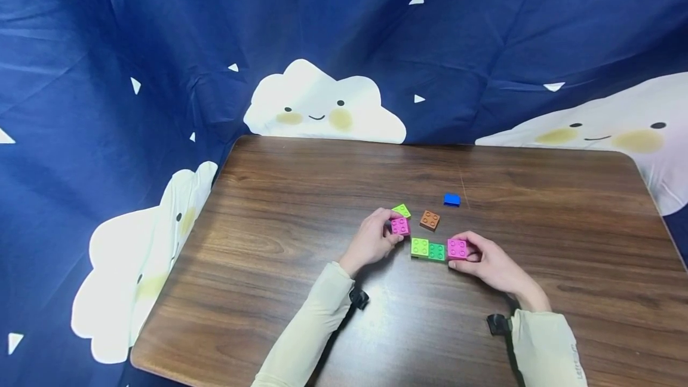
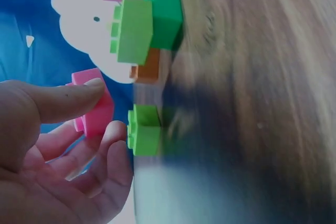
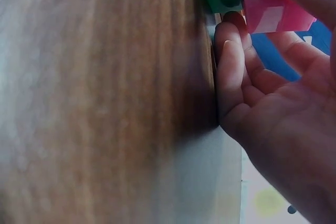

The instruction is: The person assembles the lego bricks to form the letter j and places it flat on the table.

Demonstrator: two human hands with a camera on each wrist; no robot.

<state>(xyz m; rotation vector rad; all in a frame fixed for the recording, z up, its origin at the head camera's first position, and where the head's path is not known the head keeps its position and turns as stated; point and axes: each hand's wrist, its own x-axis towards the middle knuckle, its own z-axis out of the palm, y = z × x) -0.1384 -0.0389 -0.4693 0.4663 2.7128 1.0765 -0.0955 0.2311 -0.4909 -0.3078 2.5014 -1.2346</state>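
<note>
brown wood-grain worktop, far corners rounded | creased dark-blue fabric hanging beyond its far and left edges | white cloud prints (yellow-cheeked, cartoonish) | pale glare toward near edge

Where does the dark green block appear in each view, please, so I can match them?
Head: the dark green block sits right of and below centre.
Left wrist: at top centre.
Right wrist: top edge, right of centre, partly cut off.
Shared landmark: the pink block pinched by the right hand, beside it in all three.
</note>
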